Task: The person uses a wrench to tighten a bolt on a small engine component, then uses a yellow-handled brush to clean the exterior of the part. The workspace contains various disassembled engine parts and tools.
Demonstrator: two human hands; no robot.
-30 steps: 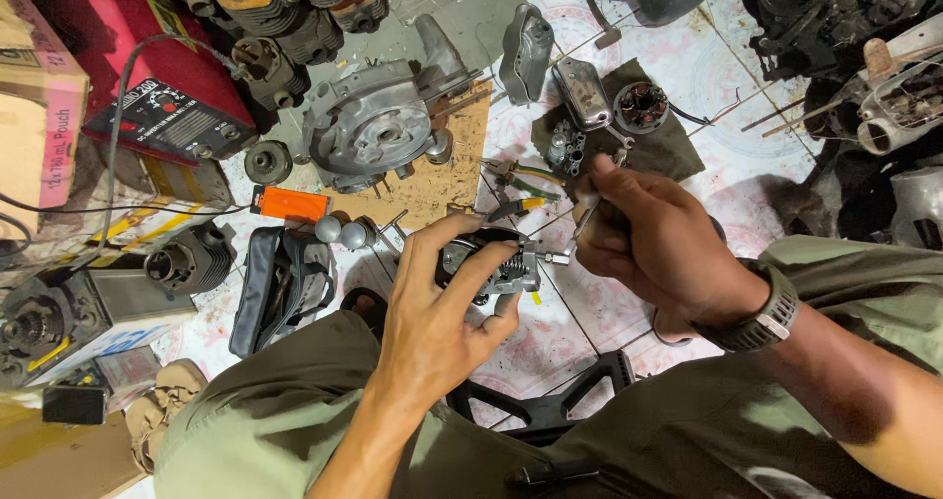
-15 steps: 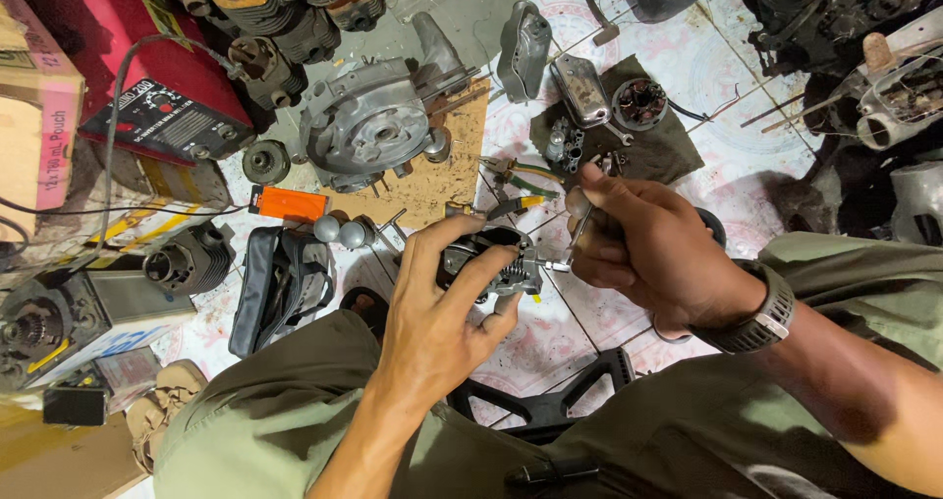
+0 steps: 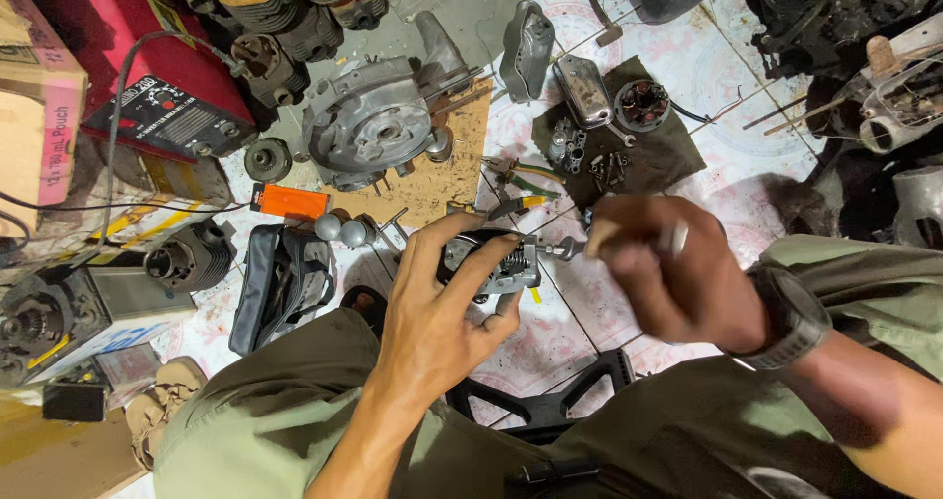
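my left hand grips the small metal engine part while my right hand, fist closed on a tool, works its shaft; next needs steady alignment.

The left hand holds a small engine part above the floor, with the right hand just to its right. Beyond them an engine casing sits on a board; a cloth with small parts lies to its right, and a tool pouch lies left of the left hand
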